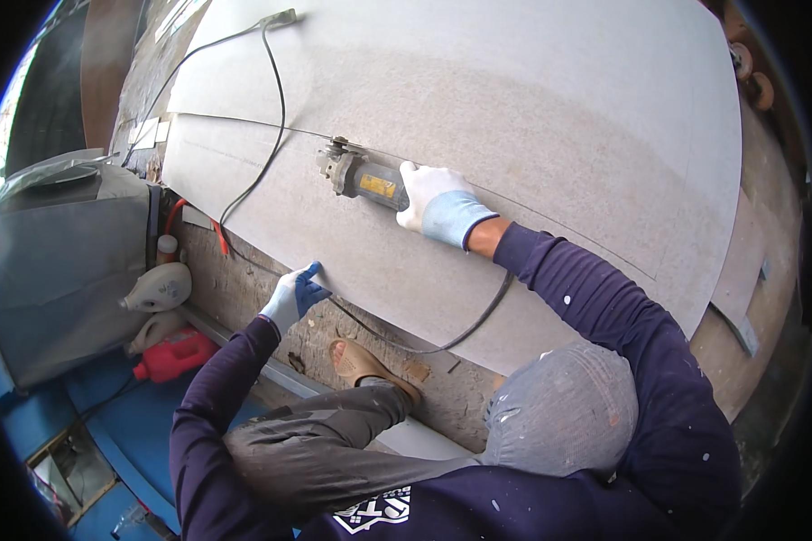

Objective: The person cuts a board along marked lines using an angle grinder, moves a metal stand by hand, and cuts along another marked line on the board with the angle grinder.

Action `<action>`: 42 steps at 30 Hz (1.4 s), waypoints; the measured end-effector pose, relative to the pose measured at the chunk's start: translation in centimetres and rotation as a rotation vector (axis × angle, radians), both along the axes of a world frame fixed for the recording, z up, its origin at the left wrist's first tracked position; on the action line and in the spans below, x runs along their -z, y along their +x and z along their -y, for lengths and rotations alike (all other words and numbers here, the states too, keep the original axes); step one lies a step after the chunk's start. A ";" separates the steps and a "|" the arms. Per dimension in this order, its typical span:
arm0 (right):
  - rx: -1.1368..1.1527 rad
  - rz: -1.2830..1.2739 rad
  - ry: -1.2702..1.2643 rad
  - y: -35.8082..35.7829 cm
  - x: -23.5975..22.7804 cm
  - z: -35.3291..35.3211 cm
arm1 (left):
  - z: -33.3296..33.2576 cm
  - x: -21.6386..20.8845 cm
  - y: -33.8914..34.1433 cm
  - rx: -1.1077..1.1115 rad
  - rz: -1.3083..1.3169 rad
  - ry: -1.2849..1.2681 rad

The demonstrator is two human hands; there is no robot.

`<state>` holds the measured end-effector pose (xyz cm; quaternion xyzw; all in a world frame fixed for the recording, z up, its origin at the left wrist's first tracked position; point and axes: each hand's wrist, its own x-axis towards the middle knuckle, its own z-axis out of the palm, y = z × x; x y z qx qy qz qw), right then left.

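Gripping a grey, cylindrical angle grinder with a yellow label [365,180], the right hand in a white glove with a pale blue cuff [436,198] was closed around the tool's body in the head view. The grinder lay over a large, pale grey-beige flat sheet [514,135], its head pointing to the left and its small disc [338,142] beside a thin dark line that ran across the sheet. Whether the disc touched the surface could not be told.

The left hand, in a white glove with blue fingers [293,299], was near the sheet's lower edge. A thin black cable [275,99] passed by its fingers and curved toward the right forearm; whether those fingers pinched the cable or the edge could not be told.

Below that edge, a tan openwork sandal [370,368] stood on rough, dusty ground [284,316]. To the left were a large, boxy thing under a silver-grey cover [68,270], a cream plastic bottle [161,287] and a red plastic jug [176,354]. A smooth blue surface [131,419] spread out underneath the jug.
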<state>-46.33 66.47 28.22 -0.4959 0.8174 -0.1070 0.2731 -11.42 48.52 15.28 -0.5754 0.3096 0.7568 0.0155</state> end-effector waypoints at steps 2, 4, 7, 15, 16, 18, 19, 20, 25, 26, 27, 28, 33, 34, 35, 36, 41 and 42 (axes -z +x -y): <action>0.005 0.006 -0.025 0.1 0.1 -0.1 | 0.0 0.3 0.2 0.009 0.010 -0.014; 0.014 0.006 -0.023 0.1 0.3 -0.1 | -0.1 0.3 0.1 0.020 0.020 -0.027; 0.014 0.013 -0.006 0.0 0.4 0.0 | -0.2 0.0 -0.1 0.009 0.038 -0.022; 0.015 0.028 -0.024 0.0 0.5 -0.1 | -0.3 -0.4 -0.1 0.000 0.029 -0.026; 0.009 0.028 -0.018 -0.2 0.4 0.0 | -0.4 -0.5 -0.2 0.001 0.030 -0.025; 0.012 0.035 -0.016 -0.3 0.5 0.0 | -0.6 -0.6 -0.3 0.004 0.008 -0.020; 0.011 0.043 -0.018 -0.3 0.3 0.0 | -0.4 -0.5 -0.1 0.003 0.010 -0.021; 0.010 0.045 -0.019 -0.3 0.1 0.1 | -0.3 -0.5 0.0 0.003 0.011 -0.020; 0.004 0.019 0.008 -0.5 0.0 0.0 | -0.4 -0.4 -0.2 0.015 0.015 -0.020; 0.004 0.020 0.007 -0.6 0.0 0.0 | -0.5 -0.5 -0.2 0.018 0.030 -0.032; -0.002 0.018 0.011 -0.6 -0.1 -0.1 | -0.5 -0.6 -0.3 0.021 0.044 -0.043; -0.008 0.016 0.013 -0.7 -0.2 -0.2 | -0.5 -0.6 -0.3 0.021 0.045 -0.044; -0.002 0.014 0.005 -0.9 -0.5 -0.5 | -0.5 -0.9 -0.5 0.011 0.047 -0.038; -0.001 0.016 0.013 -0.9 -0.7 -0.4 | -0.4 -0.8 -0.3 0.011 0.048 -0.040; -0.001 0.017 0.011 -0.9 -0.9 -0.4 | -0.3 -0.7 0.0 0.002 0.031 -0.030; -0.004 0.021 0.019 -0.9 -1.0 -0.3 | -0.1 -0.6 0.3 -0.007 0.013 -0.019; -0.009 0.022 0.018 -1.4 -0.6 -1.2 | -0.6 -1.0 -0.9 -0.008 0.051 -0.031; -0.007 0.021 0.015 -1.5 -0.6 -1.3 | -0.6 -1.0 -1.0 -0.019 0.064 -0.034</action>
